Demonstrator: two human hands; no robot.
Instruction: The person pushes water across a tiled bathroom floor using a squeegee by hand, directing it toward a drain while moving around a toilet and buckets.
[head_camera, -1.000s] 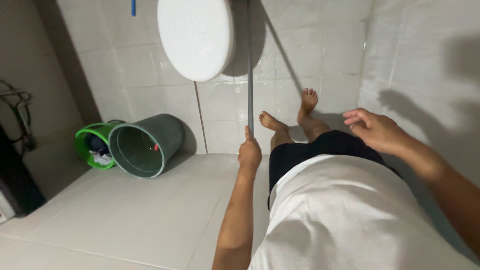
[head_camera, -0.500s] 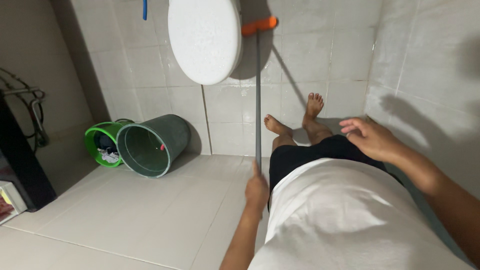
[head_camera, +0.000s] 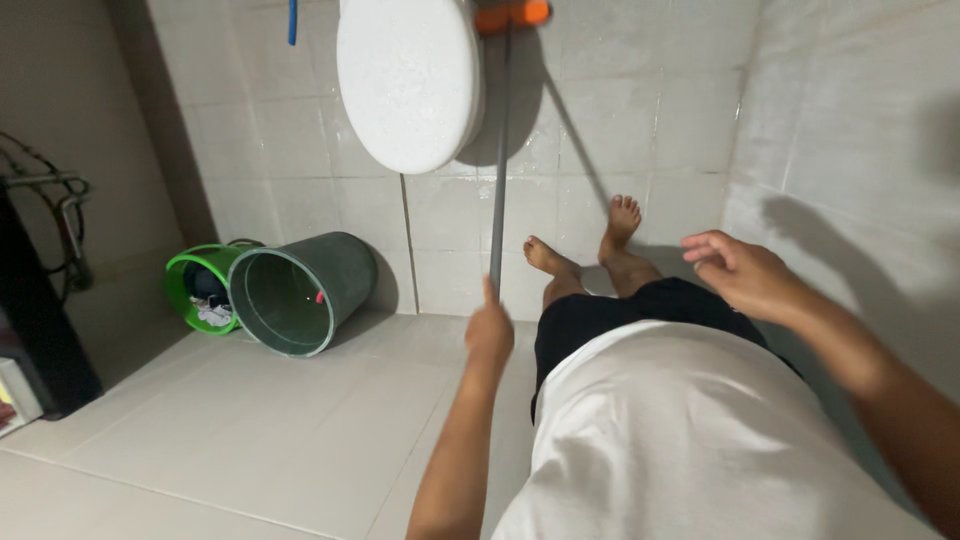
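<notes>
My left hand (head_camera: 489, 332) grips the lower end of a long grey pole (head_camera: 498, 160) with an orange head (head_camera: 512, 14) at its far end, which rests on the white tiled floor beside a white toilet lid (head_camera: 408, 80). My right hand (head_camera: 745, 272) hovers free at the right, fingers loosely curled and apart, holding nothing, near the tiled wall. My bare feet (head_camera: 585, 245) stand on the tiles beyond the pole.
A dark green bucket (head_camera: 300, 290) lies tipped against the wall, with a bright green bucket (head_camera: 200, 288) holding cloths beside it. A metal rack (head_camera: 45, 215) and a dark cabinet (head_camera: 35, 340) stand at the left. A tiled wall (head_camera: 860, 150) rises at the right.
My left hand pulled the pole back, then pushed it forward again, so the orange head sits near the top edge. My right hand stayed almost still.
</notes>
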